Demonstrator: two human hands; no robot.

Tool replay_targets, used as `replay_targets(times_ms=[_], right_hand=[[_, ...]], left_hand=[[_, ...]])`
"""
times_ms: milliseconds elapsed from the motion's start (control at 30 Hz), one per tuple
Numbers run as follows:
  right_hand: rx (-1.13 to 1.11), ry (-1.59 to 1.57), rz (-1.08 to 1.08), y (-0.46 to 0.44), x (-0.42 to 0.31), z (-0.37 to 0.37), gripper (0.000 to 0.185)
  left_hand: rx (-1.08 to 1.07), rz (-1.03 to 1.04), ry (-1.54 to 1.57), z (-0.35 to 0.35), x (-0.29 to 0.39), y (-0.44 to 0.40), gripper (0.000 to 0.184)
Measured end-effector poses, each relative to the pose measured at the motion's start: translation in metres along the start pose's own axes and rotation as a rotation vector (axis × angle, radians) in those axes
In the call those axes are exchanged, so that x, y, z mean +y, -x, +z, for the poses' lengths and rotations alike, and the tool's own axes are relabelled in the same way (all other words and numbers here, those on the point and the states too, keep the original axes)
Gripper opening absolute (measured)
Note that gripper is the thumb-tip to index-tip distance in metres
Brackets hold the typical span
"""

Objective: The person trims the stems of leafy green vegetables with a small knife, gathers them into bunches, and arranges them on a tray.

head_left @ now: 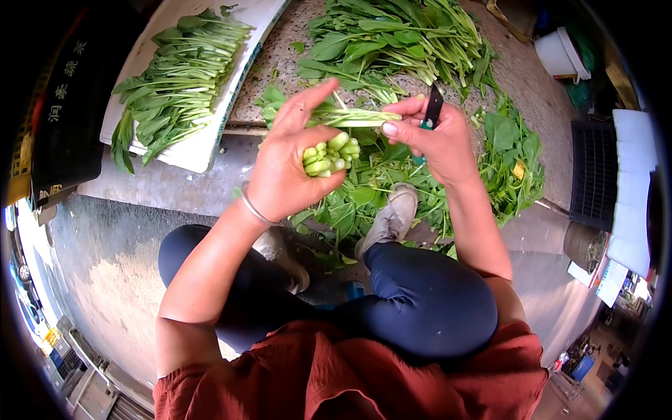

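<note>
My left hand point(280, 157) is wrapped round a bunch of leafy green stems point(331, 155), their pale cut ends facing me. Its index finger is raised away from the bunch. Close by on the right, my right hand point(441, 140) pinches the ends of a few loose green stalks point(360, 117) between thumb and fingers. A small knife point(434, 108) with a black part pointing up and a teal part below is also held in that hand. The stalks reach across toward my left hand, where their leaves are partly hidden behind it.
A white board point(206, 150) at the upper left bears a neat row of greens point(185, 77). A large heap of greens point(399, 35) lies at the back. Loose leaves point(504, 140) cover the ground around my shoe point(392, 213). A white bucket point(560, 54) and black crate point(591, 171) stand right.
</note>
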State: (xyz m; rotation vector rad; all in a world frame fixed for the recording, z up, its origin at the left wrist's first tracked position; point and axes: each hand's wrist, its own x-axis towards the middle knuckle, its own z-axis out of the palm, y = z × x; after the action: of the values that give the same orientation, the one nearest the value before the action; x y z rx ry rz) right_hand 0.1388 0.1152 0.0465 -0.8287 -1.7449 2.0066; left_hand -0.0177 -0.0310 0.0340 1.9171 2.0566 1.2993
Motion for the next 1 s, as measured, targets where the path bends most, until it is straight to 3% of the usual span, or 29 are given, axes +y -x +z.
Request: replay_targets(times_ms=[67,133,200,300,400,533,800,867,1000], right_hand=[[-0.076,-0.062,-0.006,-0.004,0.010,0.002,0.023],[-0.062,-0.045,-0.004,-0.006,0.015,0.008,0.029],[-0.095,0.067,0.012,-0.007,0.023,0.008,0.032],[-0.178,-0.127,0.013,-0.008,0.037,0.010,0.046],[-0.230,-0.211,0.029,-0.004,0.046,0.018,0.046],[-0.280,-0.059,0.022,-0.008,0.048,0.023,0.045],[-0.204,-0.135,0.092,-0.016,0.070,0.011,0.041],[-0.196,-0.194,0.252,-0.013,0.066,0.010,0.042],[-0.102,-0.179,0.192,-0.011,0.070,0.021,0.039]], left_hand=[[-0.132,-0.253,0.459,0.009,-0.007,0.010,0.025],[-0.122,-0.256,0.446,0.010,-0.011,0.012,0.025],[-0.214,-0.726,0.673,0.010,-0.013,0.013,0.021],[-0.155,-0.782,0.738,0.011,-0.018,0.011,0.018],[-0.124,-0.858,0.799,0.014,-0.024,0.015,0.019],[-0.142,-0.874,0.836,0.018,-0.022,0.016,0.020],[-0.247,-0.967,0.919,0.015,-0.025,0.014,0.022],[-0.248,-0.997,0.926,0.017,-0.027,0.016,0.022],[-0.257,-0.989,0.948,0.019,-0.024,0.015,0.022]])
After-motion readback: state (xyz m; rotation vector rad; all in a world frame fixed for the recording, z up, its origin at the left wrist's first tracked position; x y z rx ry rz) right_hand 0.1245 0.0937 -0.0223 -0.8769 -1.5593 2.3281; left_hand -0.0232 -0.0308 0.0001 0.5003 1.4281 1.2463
